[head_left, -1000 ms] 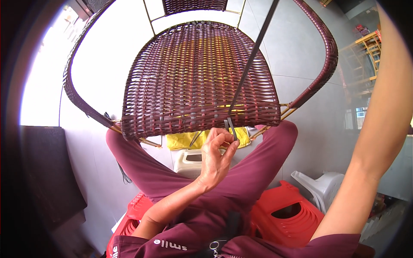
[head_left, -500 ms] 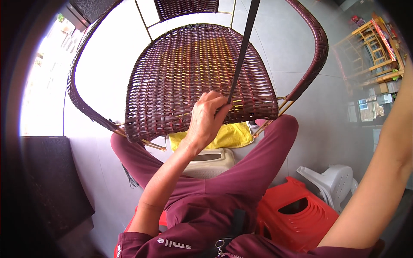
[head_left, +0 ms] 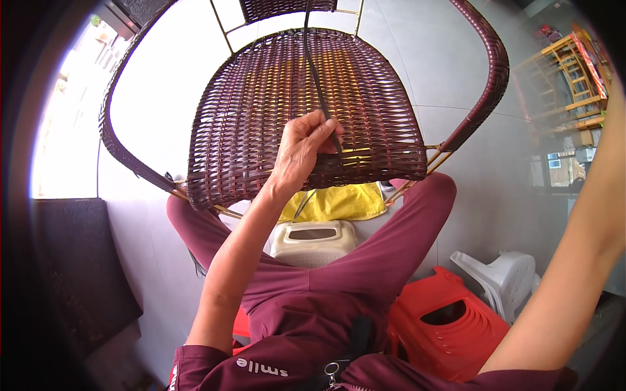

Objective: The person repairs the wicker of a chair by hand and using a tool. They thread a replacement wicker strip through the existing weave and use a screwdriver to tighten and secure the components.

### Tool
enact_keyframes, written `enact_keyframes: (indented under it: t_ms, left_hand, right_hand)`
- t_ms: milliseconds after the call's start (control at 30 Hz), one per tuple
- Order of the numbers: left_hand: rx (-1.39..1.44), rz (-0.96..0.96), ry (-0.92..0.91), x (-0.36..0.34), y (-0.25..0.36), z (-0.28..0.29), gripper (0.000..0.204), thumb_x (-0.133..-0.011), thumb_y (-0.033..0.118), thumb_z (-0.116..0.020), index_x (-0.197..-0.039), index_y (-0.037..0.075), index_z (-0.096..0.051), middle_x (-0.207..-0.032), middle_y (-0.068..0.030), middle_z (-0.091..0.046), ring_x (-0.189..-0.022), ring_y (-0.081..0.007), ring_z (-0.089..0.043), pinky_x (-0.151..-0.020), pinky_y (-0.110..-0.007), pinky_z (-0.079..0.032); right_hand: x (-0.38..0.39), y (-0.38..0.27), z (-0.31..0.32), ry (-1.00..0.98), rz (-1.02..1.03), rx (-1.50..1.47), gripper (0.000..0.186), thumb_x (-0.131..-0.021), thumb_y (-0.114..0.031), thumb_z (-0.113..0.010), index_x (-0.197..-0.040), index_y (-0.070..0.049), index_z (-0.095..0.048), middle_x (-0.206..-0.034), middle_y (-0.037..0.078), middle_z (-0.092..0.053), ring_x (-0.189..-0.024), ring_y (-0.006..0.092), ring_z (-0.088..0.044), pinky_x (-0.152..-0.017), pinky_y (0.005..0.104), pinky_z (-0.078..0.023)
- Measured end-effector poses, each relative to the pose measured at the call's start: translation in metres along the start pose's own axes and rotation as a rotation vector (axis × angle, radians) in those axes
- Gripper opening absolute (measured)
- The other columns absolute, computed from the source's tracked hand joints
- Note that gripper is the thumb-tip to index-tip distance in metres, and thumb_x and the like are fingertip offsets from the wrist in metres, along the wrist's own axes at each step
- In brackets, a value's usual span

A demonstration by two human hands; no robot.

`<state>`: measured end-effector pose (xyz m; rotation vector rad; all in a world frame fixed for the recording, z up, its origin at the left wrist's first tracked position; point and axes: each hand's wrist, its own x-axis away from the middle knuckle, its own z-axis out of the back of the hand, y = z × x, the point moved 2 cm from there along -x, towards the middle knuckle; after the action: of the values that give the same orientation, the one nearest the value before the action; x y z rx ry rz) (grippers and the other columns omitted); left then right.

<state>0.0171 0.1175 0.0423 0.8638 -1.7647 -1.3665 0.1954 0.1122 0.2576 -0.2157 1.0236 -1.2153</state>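
A woven chair seat (head_left: 261, 124) of dark brown and reddish strips faces me between my knees. Over its front part, my left hand (head_left: 302, 146) pinches a long dark flat weaving strip (head_left: 315, 75). From the fingers the strip runs up and away across the seat, past its far edge; a short end shows below the fingers. My right forearm (head_left: 574, 254) rises along the right side of the view, and its hand lies outside the picture. A curved, wrapped armrest (head_left: 497, 65) stands on the right, with another on the left.
Below the seat are a yellow cloth (head_left: 345, 203) and a beige plastic stool (head_left: 313, 242). A red plastic stool (head_left: 450, 326) and a white one (head_left: 502, 277) stand at lower right. A dark panel (head_left: 81, 260) is at left, and a wooden rack (head_left: 574, 78) at far right.
My left hand has moved slightly up and left over the seat. The strip, taut and slanting right before, now bends and runs up near the seat's middle.
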Motion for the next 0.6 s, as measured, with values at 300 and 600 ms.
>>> enact_keyframes:
  t_ms: [300, 600]
  left_hand:
    - [0.053, -0.024, 0.016, -0.006, 0.000, -0.003, 0.023, -0.097, 0.020, -0.052, -0.089, 0.001, -0.064, -0.073, -0.0001, -0.061, -0.063, -0.0050, -0.054, -0.061, -0.021, -0.048]
    - [-0.600, -0.108, -0.032, 0.005, 0.012, -0.015, 0.018, -0.081, 0.014, -0.070, -0.080, -0.003, -0.063, -0.060, -0.0037, -0.058, -0.055, -0.0080, -0.052, -0.052, -0.027, -0.044]
  right_hand:
    - [0.015, -0.004, 0.011, 0.217, 0.043, -0.134, 0.018, -0.094, -0.013, -0.056, -0.104, 0.000, -0.061, -0.079, 0.007, -0.064, -0.038, 0.0055, -0.044, -0.037, 0.0188, -0.032]
    - [0.177, 0.063, -0.068, 0.033, -0.677, -0.312, 0.010, -0.089, -0.005, -0.060, -0.096, 0.001, -0.065, -0.078, 0.004, -0.063, -0.061, 0.0067, -0.055, -0.054, 0.0223, -0.044]
